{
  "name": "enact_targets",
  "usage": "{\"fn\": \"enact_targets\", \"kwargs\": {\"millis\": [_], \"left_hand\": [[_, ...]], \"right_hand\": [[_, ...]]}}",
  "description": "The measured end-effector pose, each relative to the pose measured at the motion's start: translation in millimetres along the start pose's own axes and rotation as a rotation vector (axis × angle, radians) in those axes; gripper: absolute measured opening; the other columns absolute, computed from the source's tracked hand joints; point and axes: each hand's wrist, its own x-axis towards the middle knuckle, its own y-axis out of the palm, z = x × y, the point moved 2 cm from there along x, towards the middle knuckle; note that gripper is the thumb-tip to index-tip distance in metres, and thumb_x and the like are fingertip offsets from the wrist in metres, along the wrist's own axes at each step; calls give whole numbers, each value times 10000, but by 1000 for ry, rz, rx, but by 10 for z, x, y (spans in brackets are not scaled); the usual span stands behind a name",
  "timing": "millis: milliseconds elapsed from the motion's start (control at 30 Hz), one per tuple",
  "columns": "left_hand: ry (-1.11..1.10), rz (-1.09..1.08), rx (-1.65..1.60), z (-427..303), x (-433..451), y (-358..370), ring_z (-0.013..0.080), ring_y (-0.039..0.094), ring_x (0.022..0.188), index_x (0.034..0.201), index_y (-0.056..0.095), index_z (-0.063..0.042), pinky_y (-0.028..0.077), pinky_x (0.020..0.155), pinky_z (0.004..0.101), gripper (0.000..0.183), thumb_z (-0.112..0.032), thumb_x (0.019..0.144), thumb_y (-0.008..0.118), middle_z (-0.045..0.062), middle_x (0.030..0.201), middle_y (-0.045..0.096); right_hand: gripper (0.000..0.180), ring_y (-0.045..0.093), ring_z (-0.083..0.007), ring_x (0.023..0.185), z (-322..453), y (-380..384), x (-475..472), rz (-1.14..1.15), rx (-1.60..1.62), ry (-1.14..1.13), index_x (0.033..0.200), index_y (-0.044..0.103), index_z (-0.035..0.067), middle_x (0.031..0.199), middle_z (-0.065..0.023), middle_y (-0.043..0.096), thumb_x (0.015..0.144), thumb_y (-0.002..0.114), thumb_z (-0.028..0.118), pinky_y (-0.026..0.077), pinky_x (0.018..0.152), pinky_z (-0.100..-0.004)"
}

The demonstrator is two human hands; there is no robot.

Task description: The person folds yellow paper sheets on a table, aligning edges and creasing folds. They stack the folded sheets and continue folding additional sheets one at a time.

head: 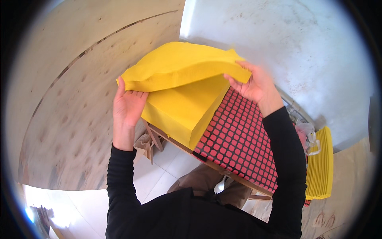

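A folded yellow sheet, of felt or similar soft material, is held up between my hands over the far left part of the table. My left hand grips its left end, thumb on top and fingers beneath. At the right end my right hand pinches the sheet's corner between thumb and fingers. Below it, a boxy yellow piece with upright side faces rests at the table's left end; whether it joins the held sheet cannot be told. A pink-and-black checked cloth covers the table to its right.
A stack of folded yellow pieces stands at the right, beside a clear plastic bag. Plywood panels rise on the left, and a pale wall lies behind. Under the table's left end is a brown paper bag.
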Motion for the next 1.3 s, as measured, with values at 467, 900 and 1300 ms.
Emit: {"fn": "enact_targets", "kwargs": {"millis": [467, 900, 1300], "left_hand": [[-465, 221, 414, -978, 791, -276, 313, 582, 1245, 1407, 423, 75, 490, 1041, 423, 789, -600, 999, 424, 183, 1367, 575], [-368, 105, 1111, -799, 1086, 330, 187, 678, 1065, 1301, 566, -6, 569, 894, 333, 454, -201, 918, 712, 97, 1229, 669], [-74, 472, 1189, 38, 317, 1717, 151, 680, 1013, 1334, 529, -1, 557, 868, 272, 483, -210, 929, 688, 85, 1186, 666]], "right_hand": [[432, 577, -292, 1195, -390, -423, -39, 17, -93, 152, 1336, 500, 18, 1312, -135, 584, 960, 581, 214, 476, 1003, -481], [421, 662, -280, 1065, -304, -420, 487, -50, -271, -121, 1332, 478, -32, 1242, -169, 626, 962, 583, 140, 560, 894, -424], [446, 668, -225, 1032, 721, -758, -1054, -283, -354, -462, 1298, 512, -11, 1173, -132, 646, 915, 678, 146, 572, 870, -354]]}}
